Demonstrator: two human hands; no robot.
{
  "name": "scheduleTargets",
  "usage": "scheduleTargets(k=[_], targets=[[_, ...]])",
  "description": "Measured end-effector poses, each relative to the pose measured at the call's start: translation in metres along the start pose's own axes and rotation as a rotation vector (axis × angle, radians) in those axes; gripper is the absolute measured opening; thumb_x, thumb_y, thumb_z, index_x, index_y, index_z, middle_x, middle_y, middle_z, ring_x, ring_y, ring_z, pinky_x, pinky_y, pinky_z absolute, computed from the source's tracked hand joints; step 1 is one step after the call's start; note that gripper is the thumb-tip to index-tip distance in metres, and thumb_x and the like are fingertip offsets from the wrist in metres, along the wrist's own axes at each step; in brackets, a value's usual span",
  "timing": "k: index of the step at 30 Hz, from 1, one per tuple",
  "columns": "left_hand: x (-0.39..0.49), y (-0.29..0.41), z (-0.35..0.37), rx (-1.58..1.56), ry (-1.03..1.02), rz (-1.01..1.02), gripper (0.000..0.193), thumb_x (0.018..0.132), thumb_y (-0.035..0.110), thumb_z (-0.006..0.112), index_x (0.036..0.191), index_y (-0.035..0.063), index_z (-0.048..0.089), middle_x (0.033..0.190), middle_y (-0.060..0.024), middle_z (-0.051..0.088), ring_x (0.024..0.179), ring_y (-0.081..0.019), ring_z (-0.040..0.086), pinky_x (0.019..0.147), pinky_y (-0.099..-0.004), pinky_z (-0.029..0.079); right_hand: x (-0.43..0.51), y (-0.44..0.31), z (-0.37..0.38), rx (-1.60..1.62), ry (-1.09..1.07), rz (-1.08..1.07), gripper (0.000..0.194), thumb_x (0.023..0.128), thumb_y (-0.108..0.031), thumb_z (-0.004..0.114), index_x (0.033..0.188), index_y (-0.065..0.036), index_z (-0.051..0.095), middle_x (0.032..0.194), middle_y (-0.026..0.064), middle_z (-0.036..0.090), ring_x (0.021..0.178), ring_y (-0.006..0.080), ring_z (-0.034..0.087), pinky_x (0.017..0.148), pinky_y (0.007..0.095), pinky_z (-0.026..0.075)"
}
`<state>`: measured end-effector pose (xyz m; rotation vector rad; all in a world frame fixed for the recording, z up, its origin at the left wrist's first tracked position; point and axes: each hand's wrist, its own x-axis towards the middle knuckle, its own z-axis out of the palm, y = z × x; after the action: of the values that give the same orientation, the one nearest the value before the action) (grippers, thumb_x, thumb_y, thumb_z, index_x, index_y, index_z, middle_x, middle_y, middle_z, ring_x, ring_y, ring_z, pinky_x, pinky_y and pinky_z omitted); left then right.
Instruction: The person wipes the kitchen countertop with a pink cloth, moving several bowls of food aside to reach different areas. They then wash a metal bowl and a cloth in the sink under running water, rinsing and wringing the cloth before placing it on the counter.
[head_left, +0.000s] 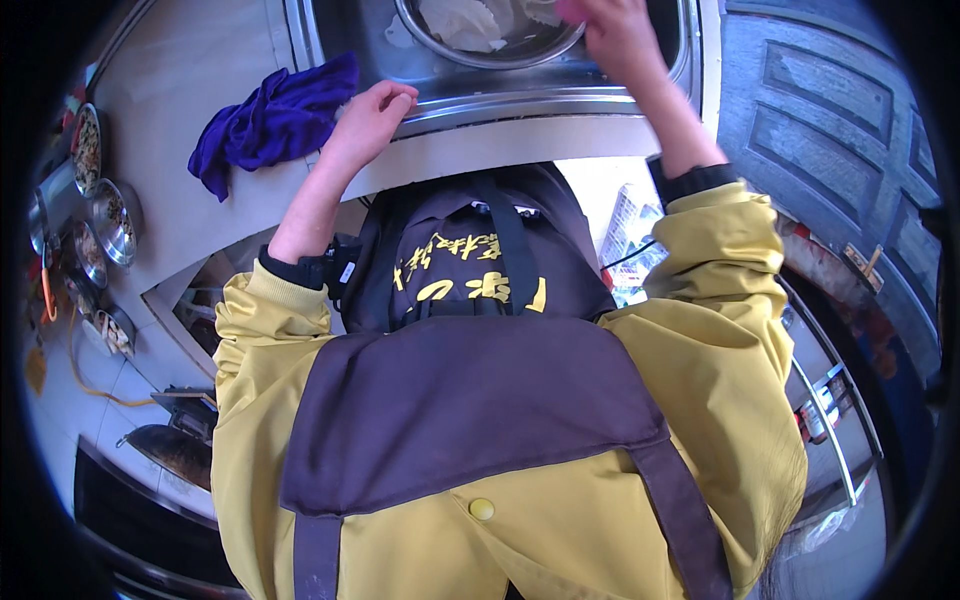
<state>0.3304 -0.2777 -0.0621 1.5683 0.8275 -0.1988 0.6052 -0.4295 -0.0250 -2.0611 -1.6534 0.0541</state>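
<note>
My right hand (619, 37) reaches over the right rim of a round metal basin (501, 58) and is blurred. At its fingertips is a small pink item (573, 10), cut by the picture's top edge; what it is I cannot tell. Pale, thin, sheet-like pieces (463, 24) lie inside the basin, which stands in a stainless steel sink (435, 81). Near the sink's front edge, my left hand (373, 120) hovers or rests with bent fingers and the thumb close to them; its palm is hidden. Just left of it lies a crumpled purple cloth (270, 120) on the counter.
The light countertop (217, 52) runs left from the sink. Metal bowls of food (116, 217) stand at the far left, above a wok (174, 450). A grey panelled door (825, 90) is at right, with a metal rack (832, 420) below. My dark apron (472, 405) hangs before me.
</note>
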Motion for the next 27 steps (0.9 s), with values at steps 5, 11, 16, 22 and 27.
scheduleTargets(k=[5, 11, 16, 22, 27], targets=[[-0.001, 0.000, -0.003, 0.099, 0.026, 0.025, 0.027, 0.085, 0.020, 0.049, 0.100, -0.0003, 0.058, 0.090, -0.0103, 0.064, 0.086, -0.0165, 0.060, 0.077, -0.0257, 0.045, -0.001, -0.024, -0.026, 0.131, -0.154, -0.036, 0.037, 0.062, 0.006, 0.054, 0.097, -0.006, 0.058, 0.103, 0.0113, 0.052, 0.097, 0.0295, 0.047, 0.083, 0.0348, 0.041], [-0.007, -0.002, -0.006, 0.006, 0.051, 0.025, 0.027, 0.085, 0.020, 0.049, 0.100, -0.0009, 0.058, 0.091, -0.0110, 0.064, 0.086, -0.0172, 0.060, 0.077, -0.0258, 0.045, -0.061, -0.089, 0.035, 0.116, -0.475, -0.152, 0.031, 0.065, -0.008, 0.057, 0.096, -0.012, 0.058, 0.102, 0.0066, 0.053, 0.104, 0.0288, 0.045, 0.091, 0.0386, 0.038], [-0.014, -0.004, -0.011, -0.008, 0.072, 0.016, 0.027, 0.086, 0.018, 0.048, 0.101, -0.0018, 0.057, 0.092, -0.0108, 0.063, 0.088, -0.0168, 0.059, 0.079, -0.0253, 0.044, -0.089, -0.047, 0.008, -0.042, -0.457, 0.127, 0.027, 0.066, -0.005, 0.057, 0.091, -0.012, 0.060, 0.105, 0.0070, 0.052, 0.106, 0.0289, 0.043, 0.091, 0.0399, 0.036], [-0.017, -0.014, -0.030, -0.090, 0.167, 0.000, 0.025, 0.086, 0.016, 0.048, 0.101, -0.0026, 0.057, 0.092, -0.0104, 0.063, 0.087, -0.0153, 0.059, 0.078, -0.0239, 0.044, -0.077, -0.065, 0.032, 0.053, -0.409, -0.087, 0.024, 0.067, -0.007, 0.055, 0.089, -0.011, 0.060, 0.101, 0.0082, 0.053, 0.097, 0.0296, 0.046, 0.085, 0.0406, 0.040], [-0.014, -0.020, -0.056, -0.077, 0.280, -0.009, 0.026, 0.087, 0.016, 0.048, 0.102, -0.0037, 0.056, 0.094, -0.0100, 0.063, 0.091, -0.0149, 0.059, 0.080, -0.0235, 0.044, 0.012, -0.072, 0.067, -0.176, -0.489, -0.001, 0.026, 0.070, -0.004, 0.056, 0.095, -0.008, 0.057, 0.100, 0.0120, 0.053, 0.092, 0.0281, 0.050, 0.082, 0.0389, 0.043]])
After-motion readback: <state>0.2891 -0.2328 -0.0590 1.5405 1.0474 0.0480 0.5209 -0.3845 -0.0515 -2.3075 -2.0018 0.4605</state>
